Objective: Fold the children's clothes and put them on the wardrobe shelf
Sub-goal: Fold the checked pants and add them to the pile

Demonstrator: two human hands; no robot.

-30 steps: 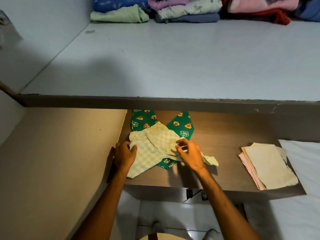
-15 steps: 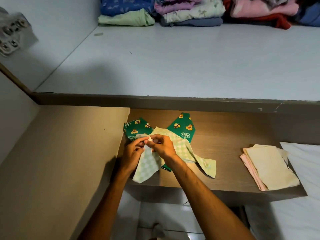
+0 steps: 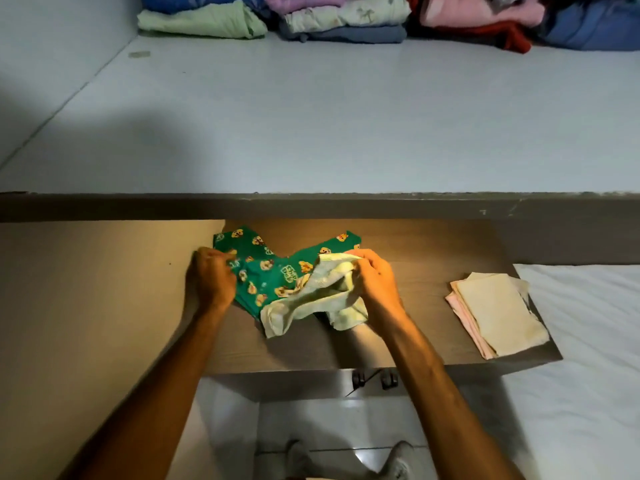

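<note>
Green children's trousers (image 3: 273, 268) with a cartoon print lie spread on the brown wooden shelf (image 3: 415, 258). My left hand (image 3: 211, 280) pinches their left edge. A pale green checked garment (image 3: 311, 299) hangs bunched from my right hand (image 3: 375, 280), which grips its top just above the trousers' right leg. Its loose end trails down onto the shelf in front of the trousers.
A folded cream and pink stack (image 3: 498, 313) lies at the shelf's right end. A white shelf (image 3: 311, 126) above holds folded clothes piles (image 3: 346, 19) along its back. A beige side panel (image 3: 86, 306) is on the left, white bedding (image 3: 588, 341) on the right.
The pale checked garment lay on top of the trousers; my right hand has pulled it off to the right and lifted it. My left hand has moved to the trousers' left edge.
</note>
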